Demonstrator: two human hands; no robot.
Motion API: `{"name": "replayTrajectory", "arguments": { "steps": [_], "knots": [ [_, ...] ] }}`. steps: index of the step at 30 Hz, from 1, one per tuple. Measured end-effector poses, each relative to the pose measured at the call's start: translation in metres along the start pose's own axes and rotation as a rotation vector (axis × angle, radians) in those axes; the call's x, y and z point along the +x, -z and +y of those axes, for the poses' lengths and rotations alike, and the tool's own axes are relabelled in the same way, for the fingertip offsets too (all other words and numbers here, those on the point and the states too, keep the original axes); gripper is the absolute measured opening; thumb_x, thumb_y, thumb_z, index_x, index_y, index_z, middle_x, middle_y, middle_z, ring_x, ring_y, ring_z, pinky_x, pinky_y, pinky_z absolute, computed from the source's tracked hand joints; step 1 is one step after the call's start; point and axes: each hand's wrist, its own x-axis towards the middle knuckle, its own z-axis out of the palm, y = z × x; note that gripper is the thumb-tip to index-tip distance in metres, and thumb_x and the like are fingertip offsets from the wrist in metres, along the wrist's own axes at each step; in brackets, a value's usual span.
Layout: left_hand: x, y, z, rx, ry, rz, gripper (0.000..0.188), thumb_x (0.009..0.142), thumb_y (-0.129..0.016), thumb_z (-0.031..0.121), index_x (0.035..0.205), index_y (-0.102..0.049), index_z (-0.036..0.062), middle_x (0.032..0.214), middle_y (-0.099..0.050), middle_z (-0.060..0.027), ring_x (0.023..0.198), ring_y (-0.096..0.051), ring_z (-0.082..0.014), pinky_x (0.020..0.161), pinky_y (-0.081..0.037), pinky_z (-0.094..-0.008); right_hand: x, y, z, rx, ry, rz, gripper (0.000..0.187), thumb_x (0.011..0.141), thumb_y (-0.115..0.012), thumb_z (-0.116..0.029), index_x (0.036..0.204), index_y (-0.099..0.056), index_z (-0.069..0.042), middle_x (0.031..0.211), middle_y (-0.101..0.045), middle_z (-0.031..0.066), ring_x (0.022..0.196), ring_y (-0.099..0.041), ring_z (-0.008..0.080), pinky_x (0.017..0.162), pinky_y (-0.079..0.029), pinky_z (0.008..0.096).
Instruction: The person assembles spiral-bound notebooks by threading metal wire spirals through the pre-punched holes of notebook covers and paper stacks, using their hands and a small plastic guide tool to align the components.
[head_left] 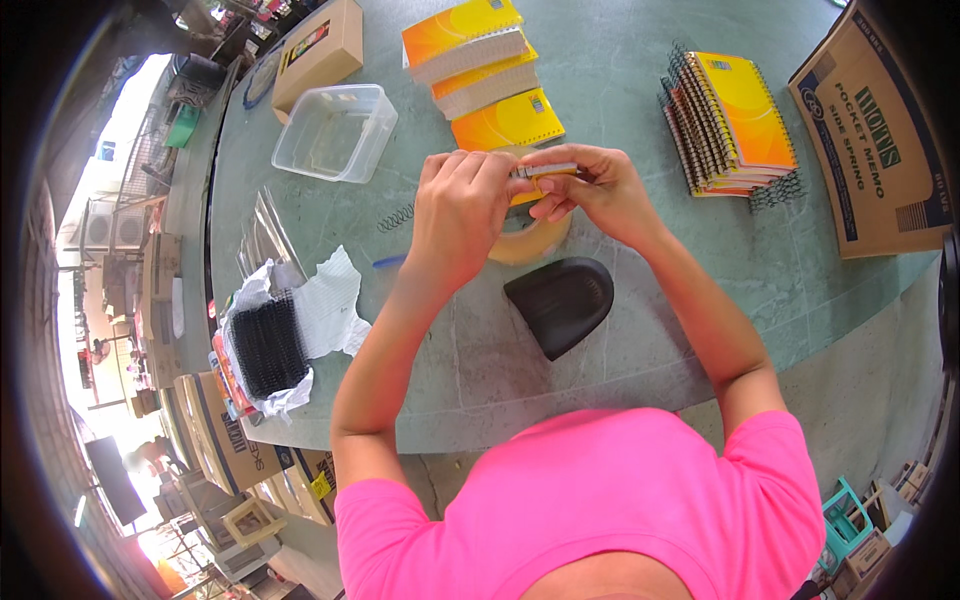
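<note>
Both my hands meet over the far middle of the table on a small memo pad (545,170) with a yellow cover and white page edges. My left hand (458,200) grips its left end, with fingers curled over it. On the pad's right end, the fingers of my right hand (600,190) are pinched. Much of the pad is hidden by fingers. Just below it lies a tan ring like a tape roll (530,243), partly covered by my left hand. Left of that hand rest a loose black wire coil (396,218) and a thin blue item (389,262).
Yellow-orange pads (507,118) lie in stacks beyond my hands. Spiral-bound memo pads (735,120) are piled at right beside a cardboard box (870,130). A clear plastic tub (335,135), black coils (268,343) on torn paper and a black rounded object (562,303) occupy the table.
</note>
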Motion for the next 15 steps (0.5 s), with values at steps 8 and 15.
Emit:
{"name": "replayTrajectory", "arguments": {
  "steps": [8, 15],
  "knots": [
    [0.009, 0.008, 0.013, 0.209, 0.060, -0.153, 0.028, 0.075, -0.068, 0.021, 0.097, -0.060, 0.0048, 0.090, -0.065, -0.0068, 0.098, -0.057, -0.0245, 0.084, -0.040, -0.0368, -0.002, -0.004, 0.002, -0.002, 0.034, 0.038, 0.017, 0.086, -0.057, 0.000, 0.102, -0.061, 0.002, 0.087, -0.065, 0.0095, 0.069, -0.066, 0.0133, 0.059, -0.054, 0.0227],
    [0.009, 0.026, 0.015, 0.384, -0.009, -0.320, 0.039, 0.071, -0.068, 0.015, 0.108, -0.058, 0.0050, 0.104, -0.060, -0.0075, 0.098, -0.055, -0.0243, 0.085, -0.038, -0.0375, 0.000, -0.004, 0.007, -0.155, 0.004, 0.085, 0.019, 0.084, -0.063, -0.006, 0.102, -0.060, 0.000, 0.076, -0.066, 0.0060, 0.065, -0.065, 0.0101, 0.053, -0.050, 0.0202]
  ]
}}
